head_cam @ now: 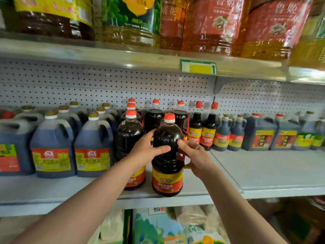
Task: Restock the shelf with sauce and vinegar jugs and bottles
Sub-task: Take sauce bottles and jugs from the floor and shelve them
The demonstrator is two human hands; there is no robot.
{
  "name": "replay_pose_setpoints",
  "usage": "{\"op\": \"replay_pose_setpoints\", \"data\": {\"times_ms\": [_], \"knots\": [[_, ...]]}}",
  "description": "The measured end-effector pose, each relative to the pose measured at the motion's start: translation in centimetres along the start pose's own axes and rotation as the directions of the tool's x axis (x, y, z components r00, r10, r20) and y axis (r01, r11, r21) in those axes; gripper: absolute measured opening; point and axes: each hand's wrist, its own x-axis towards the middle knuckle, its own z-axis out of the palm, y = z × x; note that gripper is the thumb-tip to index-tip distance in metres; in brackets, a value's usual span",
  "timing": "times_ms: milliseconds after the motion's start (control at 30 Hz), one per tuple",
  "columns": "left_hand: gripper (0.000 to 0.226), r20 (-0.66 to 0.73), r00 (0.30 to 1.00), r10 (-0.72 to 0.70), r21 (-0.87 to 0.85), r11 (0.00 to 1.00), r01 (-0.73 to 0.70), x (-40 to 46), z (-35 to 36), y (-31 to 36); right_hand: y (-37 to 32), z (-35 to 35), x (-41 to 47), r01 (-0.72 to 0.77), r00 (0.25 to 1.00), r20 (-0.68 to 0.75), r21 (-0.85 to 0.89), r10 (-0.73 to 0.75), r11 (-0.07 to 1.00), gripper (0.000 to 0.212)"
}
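A big dark sauce bottle (167, 161) with an orange cap and a red and yellow label stands at the front edge of the white middle shelf (263, 171). My left hand (146, 150) grips its upper body from the left, thumb across the front. My right hand (193, 155) holds it from the right by the red handle, fingers curled. Just left of it stands a matching sauce bottle (128, 138), with more of the same behind.
Blue-grey soy sauce jugs (52, 147) fill the shelf's left side. Smaller bottles (209, 132) and jugs (260, 132) line the back right, with bare shelf in front of them. Oil jugs (211, 23) sit on the shelf above, bagged goods (158, 228) below.
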Motion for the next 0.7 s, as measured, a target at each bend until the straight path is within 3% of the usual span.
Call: {"op": "replay_pose_setpoints", "data": {"times_ms": [100,233,367,433,533,700], "knots": [[0.083,-0.014,0.999,0.035,0.035,0.999,-0.034,0.9,0.9,0.1,0.7,-0.9,1.2,-0.017,1.0,0.019,0.009,0.017,1.0,0.062],[0.108,0.007,0.995,0.097,0.137,0.986,-0.097,1.7,1.4,1.1,1.4,-1.7,1.8,-0.028,0.999,0.033,-0.004,0.028,1.0,0.067],[0.119,0.109,0.979,0.172,0.208,0.959,-0.192,2.2,0.6,2.2,3.6,-2.4,1.4,0.11,0.983,0.144,0.021,-0.112,0.994,0.056],[0.122,0.137,0.973,0.185,0.26,0.941,-0.216,2.3,0.4,2.5,5.0,-2.8,0.8,0.203,0.959,0.199,0.005,-0.2,0.979,0.067],[0.132,0.176,0.972,0.157,0.309,0.929,-0.205,2.5,0.4,2.6,7.7,-2.8,0.2,0.219,0.959,0.193,-0.051,-0.206,0.974,0.087],[0.142,0.15,0.965,0.214,0.436,0.862,-0.259,3.0,0.6,2.9,10.7,-2.5,0.6,0.199,0.967,0.167,-0.03,-0.192,0.979,0.087]]}}
